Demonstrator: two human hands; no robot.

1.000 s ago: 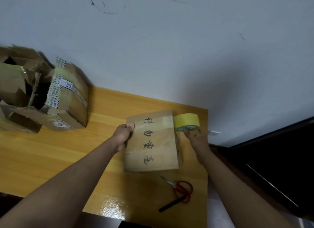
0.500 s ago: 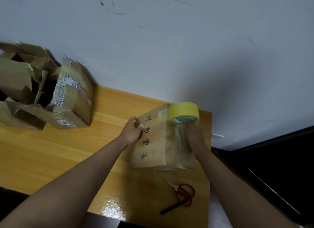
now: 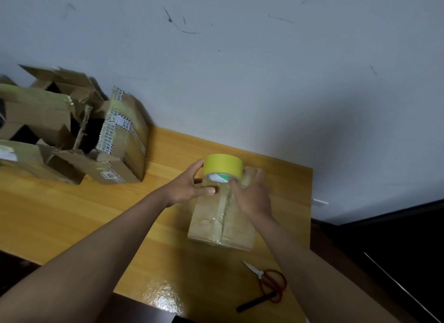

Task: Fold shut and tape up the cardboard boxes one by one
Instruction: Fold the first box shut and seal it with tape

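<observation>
We take the cardboard box (image 3: 222, 217) as the reference; it lies flat on the wooden table (image 3: 72, 209), its flaps closed with a glossy seam running up its middle. The yellow tape roll (image 3: 223, 167) stands at the far end of the box, above the seam. Our left hand (image 3: 189, 187) curls its fingers round the left side of the roll, thumb pressed flat onto the box top. Our right hand (image 3: 251, 195) has one fingertip hooked at the roll's near edge, the other fingers spread loosely over the box's right side; we cannot tell whether it pinches a tape end.

Hazards, as we judge them: the strip may run off the seam if the roll drifts sideways during the pull. The box may slide toward us if the thumb lifts. Tape may wrinkle or fold onto itself under uneven tension. The scissors (image 3: 269, 280) lie near of the box, toward the table edge, within reach for the cut. Open boxes (image 3: 72, 130) wait far left of it.
</observation>
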